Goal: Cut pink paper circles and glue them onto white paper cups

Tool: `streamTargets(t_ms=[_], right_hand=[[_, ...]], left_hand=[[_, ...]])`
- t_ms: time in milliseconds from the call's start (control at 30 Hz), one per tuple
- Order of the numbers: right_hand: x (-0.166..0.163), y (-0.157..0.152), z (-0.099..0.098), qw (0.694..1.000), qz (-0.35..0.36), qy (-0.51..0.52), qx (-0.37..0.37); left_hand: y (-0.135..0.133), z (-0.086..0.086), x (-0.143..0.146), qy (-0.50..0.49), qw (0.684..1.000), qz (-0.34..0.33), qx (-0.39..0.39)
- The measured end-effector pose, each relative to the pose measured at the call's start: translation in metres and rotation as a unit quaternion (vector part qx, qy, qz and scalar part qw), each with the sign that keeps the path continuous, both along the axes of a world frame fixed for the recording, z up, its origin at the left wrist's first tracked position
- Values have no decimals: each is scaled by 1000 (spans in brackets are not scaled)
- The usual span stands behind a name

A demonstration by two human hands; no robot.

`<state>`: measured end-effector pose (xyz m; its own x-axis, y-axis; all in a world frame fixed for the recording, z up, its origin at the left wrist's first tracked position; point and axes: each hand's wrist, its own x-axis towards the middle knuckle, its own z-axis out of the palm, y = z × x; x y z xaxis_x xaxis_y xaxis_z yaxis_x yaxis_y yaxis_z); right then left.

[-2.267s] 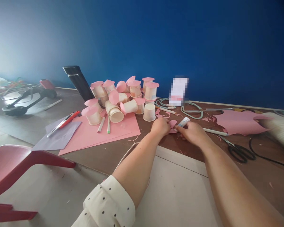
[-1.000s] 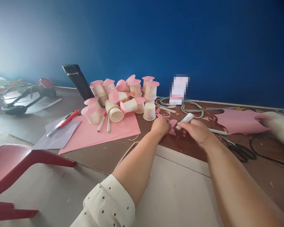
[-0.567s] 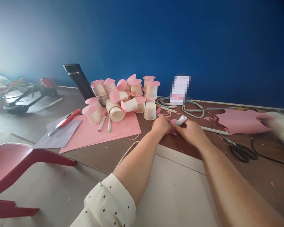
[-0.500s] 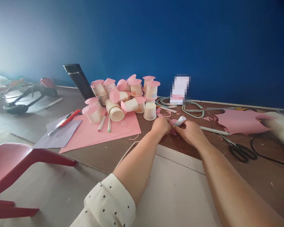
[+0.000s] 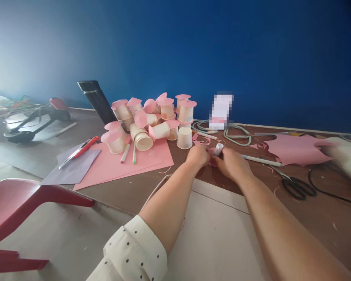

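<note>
My right hand [image 5: 231, 164] is closed round a small white glue stick [image 5: 218, 148], held nearly upright with its lower end on a pink paper cutout [image 5: 212, 152] on the brown board. My left hand [image 5: 197, 155] is curled, its fingers pressed on the left side of the same cutout. A lone white paper cup [image 5: 184, 138] stands just beyond my left hand. Behind it lies a heap of paper cups with pink paper tops [image 5: 152, 117].
A pink paper sheet [image 5: 119, 164] with two markers and a purple sheet with a red cutter [image 5: 78, 149] lie at left. Scissors [image 5: 296, 186], a pen [image 5: 261, 160], cut pink paper [image 5: 295, 150], cables and a black flask [image 5: 97, 100] surround the spot. A red chair [image 5: 23, 203] stands front left.
My right hand lifted the glue stick off the cutout, then brought it back down and turned it more upright, closer to my left hand. My left hand stayed on the cutout.
</note>
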<state>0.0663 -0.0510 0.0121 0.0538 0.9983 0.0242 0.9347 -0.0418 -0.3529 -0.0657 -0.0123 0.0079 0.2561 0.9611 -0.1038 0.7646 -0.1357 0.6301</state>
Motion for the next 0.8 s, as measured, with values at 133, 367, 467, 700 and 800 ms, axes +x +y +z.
streamTargets(t_ms=[133,367,467,700,800], right_hand=[[5,4,-6,999,-37,7,8],[16,6,-3,853,-112,510,23],[18,7,1,765,-118,633,-1],[28,8,-8,914,-136,379,51],[26,4,-5,965,-82,246,39]], left_hand=[[0,1,0,10,1000,5,-1],[-1,4,1,-2,1000,11,-24],[-2,5,1,9,999,20,-25],[-2,3,1,0,1000,15,-23],[-1,2,1,-5,1000,12,-18]])
